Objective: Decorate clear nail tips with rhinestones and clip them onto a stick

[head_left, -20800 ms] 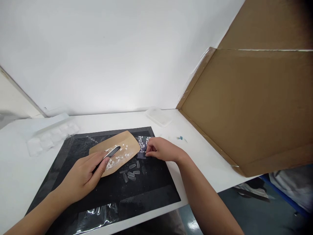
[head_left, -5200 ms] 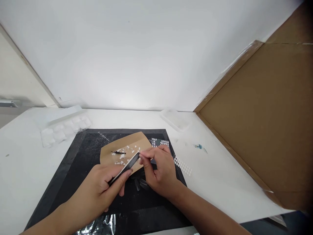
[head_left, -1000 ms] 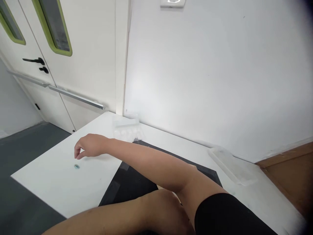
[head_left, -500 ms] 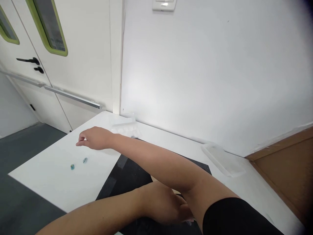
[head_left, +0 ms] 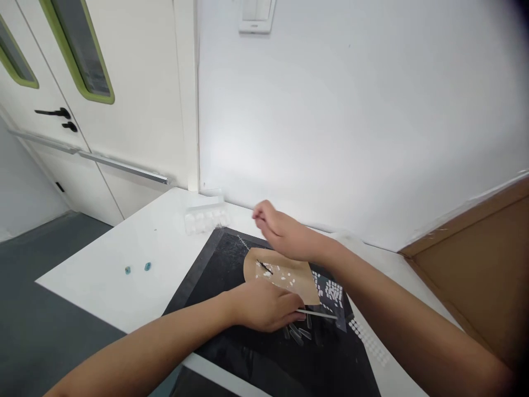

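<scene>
My left hand (head_left: pixel 266 306) is closed over the near edge of a tan sheet (head_left: pixel 285 259) on the black mat (head_left: pixel 273 364). From its fingers a thin pale stick (head_left: pixel 320 314) sticks out to the right. My right hand (head_left: pixel 276 226) hovers above the sheet's far edge, fingers curled together and slightly blurred; whatever they hold, if anything, is hidden. On the sheet lie small white pieces (head_left: pixel 285 275) and a slender dark item (head_left: pixel 264 267). Several clear narrow pieces (head_left: pixel 297 333) lie just below my left hand.
Beside the sheet is a clear film with white dots (head_left: pixel 334 291); more white dots (head_left: pixel 367 339) lie at the table's right. A clear compartment tray (head_left: pixel 206 218) stands at the back. Two small blue-green pieces (head_left: pixel 147 266) rest on the white table (head_left: pixel 107 303). A wall (head_left: pixel 314 121) rises behind.
My right hand has swung right, from above the table's left part to over the sheet. My left hand appears higher in view, and the sheet and pale stick now show.
</scene>
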`<state>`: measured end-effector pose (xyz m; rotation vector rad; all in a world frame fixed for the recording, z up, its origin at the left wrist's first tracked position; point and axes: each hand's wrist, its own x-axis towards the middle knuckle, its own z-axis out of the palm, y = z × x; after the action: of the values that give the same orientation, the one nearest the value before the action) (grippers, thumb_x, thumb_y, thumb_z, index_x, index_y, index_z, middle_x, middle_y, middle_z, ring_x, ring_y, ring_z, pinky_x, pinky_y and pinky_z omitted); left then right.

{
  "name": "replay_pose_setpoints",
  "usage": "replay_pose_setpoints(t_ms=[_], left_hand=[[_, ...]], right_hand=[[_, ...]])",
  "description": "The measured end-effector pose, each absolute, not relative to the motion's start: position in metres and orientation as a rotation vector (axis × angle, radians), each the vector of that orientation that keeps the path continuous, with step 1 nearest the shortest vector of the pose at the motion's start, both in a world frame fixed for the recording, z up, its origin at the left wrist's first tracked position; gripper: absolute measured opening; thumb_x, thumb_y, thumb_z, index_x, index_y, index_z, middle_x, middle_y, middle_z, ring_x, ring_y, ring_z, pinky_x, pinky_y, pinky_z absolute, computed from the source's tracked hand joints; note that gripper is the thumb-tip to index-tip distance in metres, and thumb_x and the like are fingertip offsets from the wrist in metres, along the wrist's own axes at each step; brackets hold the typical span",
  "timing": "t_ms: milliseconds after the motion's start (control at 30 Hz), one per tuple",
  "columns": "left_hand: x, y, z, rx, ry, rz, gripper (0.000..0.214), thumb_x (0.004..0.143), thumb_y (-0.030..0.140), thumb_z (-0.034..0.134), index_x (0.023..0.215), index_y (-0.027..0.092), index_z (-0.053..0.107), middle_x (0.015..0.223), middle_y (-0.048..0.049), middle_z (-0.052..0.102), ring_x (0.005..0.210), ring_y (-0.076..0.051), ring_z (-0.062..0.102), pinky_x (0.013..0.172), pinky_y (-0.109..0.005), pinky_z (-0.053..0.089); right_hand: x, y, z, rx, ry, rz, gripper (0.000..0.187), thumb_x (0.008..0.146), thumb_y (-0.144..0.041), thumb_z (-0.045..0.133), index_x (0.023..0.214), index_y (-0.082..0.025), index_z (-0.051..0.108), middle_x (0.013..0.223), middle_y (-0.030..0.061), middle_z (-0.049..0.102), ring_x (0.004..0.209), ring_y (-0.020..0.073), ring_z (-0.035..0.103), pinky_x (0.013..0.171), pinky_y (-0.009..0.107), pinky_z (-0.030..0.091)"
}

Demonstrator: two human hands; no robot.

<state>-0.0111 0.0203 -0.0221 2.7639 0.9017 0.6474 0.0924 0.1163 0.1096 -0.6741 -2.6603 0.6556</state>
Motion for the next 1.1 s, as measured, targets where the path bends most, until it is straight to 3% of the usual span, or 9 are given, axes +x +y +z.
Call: replay_pose_setpoints(t_ms=[200,333,533,733,900,1100], left_hand=[[-0.008,0.0,-0.001,2.424,1.17,0.724,0.032,0.109,0.042,0.035,0.105,0.019,0.057,0.089,-0.0058,0.07,0.076,-0.021,0.065,0.069,-0.03,0.045],[-0.008,0.001,0.019,2.109,1.225,0.929,0.04,0.11,0.044,0.03,0.108,0.019,0.061,0.094,-0.0045,0.066,0.086,-0.019,0.062,0.08,-0.03,0.046],[-0.003,0.039,0.039,2.0,1.21,0.887,0.044,0.108,0.052,0.033,0.11,0.019,0.062,0.073,0.0031,0.057,0.068,-0.014,0.055,0.067,-0.026,0.043],[0.004,0.056,0.03,1.977,1.155,0.776,0.045,0.107,0.053,0.032,0.106,0.018,0.061,0.069,0.0041,0.051,0.064,-0.014,0.05,0.063,-0.026,0.041],[0.006,0.052,0.022,1.976,1.086,0.729,0.046,0.108,0.053,0.032,0.089,0.019,0.057,0.071,0.004,0.05,0.065,-0.013,0.046,0.065,-0.025,0.039],[0.006,0.044,0.019,1.914,1.122,0.685,0.048,0.11,0.052,0.026,0.101,0.02,0.06,0.067,0.0052,0.049,0.059,-0.012,0.044,0.06,-0.025,0.037]], right_hand=[[0.2,0.095,0.085,-0.889,-2.305,0.794,0.018,0.105,-0.042,0.05,0.113,-0.026,0.049,0.093,0.0028,0.075,0.067,0.0162,0.061,0.066,0.031,0.049],[0.242,0.079,0.054,-0.972,-2.107,0.825,0.024,0.1,-0.047,0.06,0.104,-0.024,0.058,0.092,0.0068,0.079,0.069,0.0178,0.069,0.062,0.03,0.053],[0.246,0.071,0.005,-0.967,-1.9,0.555,0.023,0.099,-0.045,0.062,0.101,-0.022,0.066,0.088,0.0064,0.079,0.071,0.0192,0.074,0.066,0.032,0.06],[0.227,0.073,-0.022,-0.99,-1.841,0.376,0.018,0.104,-0.036,0.054,0.103,-0.023,0.065,0.084,0.0031,0.077,0.068,0.018,0.072,0.065,0.031,0.057],[0.216,0.067,-0.02,-1.086,-1.917,0.21,0.017,0.105,-0.035,0.053,0.106,-0.023,0.064,0.085,0.001,0.076,0.069,0.0175,0.07,0.063,0.029,0.05],[0.205,0.061,-0.023,-1.145,-1.953,-0.052,0.011,0.104,-0.027,0.053,0.1,-0.021,0.062,0.084,0.0025,0.074,0.07,0.0188,0.067,0.064,0.031,0.043]])
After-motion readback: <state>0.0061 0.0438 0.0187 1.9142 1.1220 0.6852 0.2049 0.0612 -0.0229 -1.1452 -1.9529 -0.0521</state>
